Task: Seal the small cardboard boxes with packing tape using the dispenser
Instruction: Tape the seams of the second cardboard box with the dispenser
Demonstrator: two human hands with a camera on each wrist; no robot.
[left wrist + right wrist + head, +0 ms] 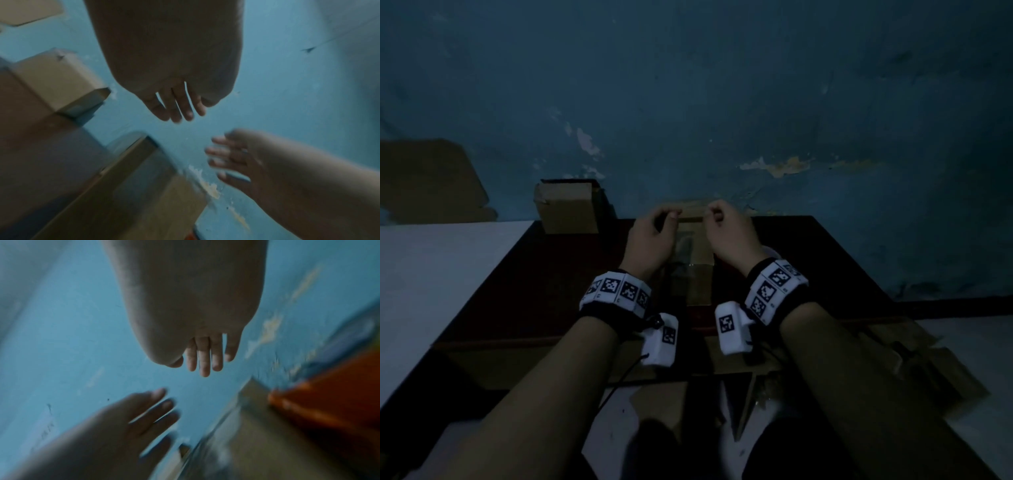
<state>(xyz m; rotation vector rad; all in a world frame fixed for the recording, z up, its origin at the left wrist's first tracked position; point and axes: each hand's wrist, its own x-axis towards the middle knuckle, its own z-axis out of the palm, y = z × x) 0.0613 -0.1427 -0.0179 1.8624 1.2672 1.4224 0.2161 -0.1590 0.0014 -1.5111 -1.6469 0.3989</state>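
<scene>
A long small cardboard box (693, 274) lies on the dark table (534, 291), with a shiny clear tape strip along its top. My left hand (664, 219) and right hand (714, 214) hover over the box's far end, a small gap between them. Their fingers hang loosely curled and hold nothing. In the blurred left wrist view the left hand's fingers (179, 113) are empty above the box (92, 186). The right wrist view shows the right hand's fingers (203, 365) bare too, beside the box (246, 443). I see no tape dispenser clearly.
A second cardboard box (566, 209) stands at the table's back left against the blue wall. Flat cardboard (914, 359) lies on the floor to the right, and another sheet (431, 178) leans at far left. A white object (772, 251) peeks out behind my right wrist.
</scene>
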